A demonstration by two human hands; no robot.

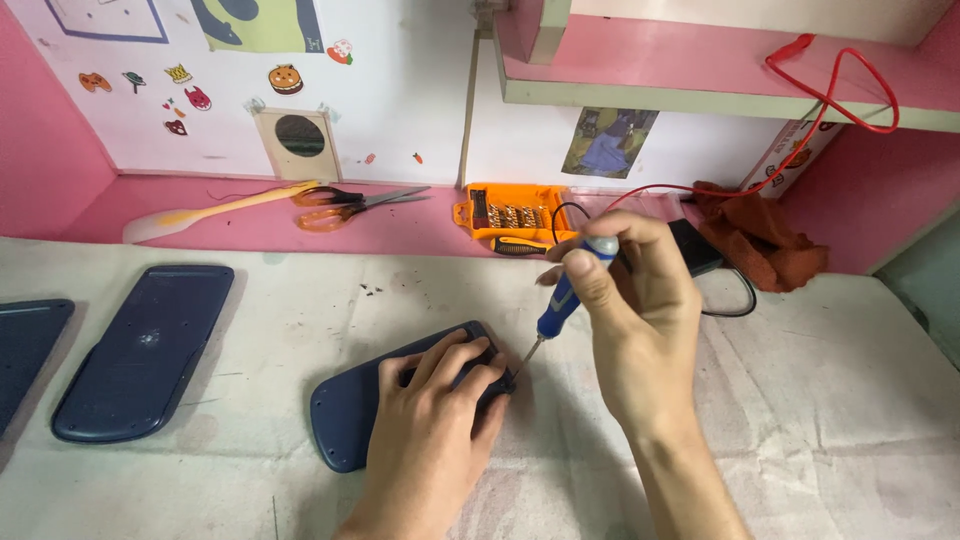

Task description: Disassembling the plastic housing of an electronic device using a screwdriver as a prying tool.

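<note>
I see a smooth, rounded dark blue case (350, 410) flat on the cloth-covered surface (820, 400). My left hand (430, 430) presses it, fingers spread. My right hand (640, 310) fingers pinch a thin blue screwdriver (565, 295), tip at the case's edge.

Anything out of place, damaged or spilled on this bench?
Mostly orderly. Small dark specks lie scattered on the cloth behind the dark blue case that the left hand steadies; right hand holds a blue screwdriver.
</note>
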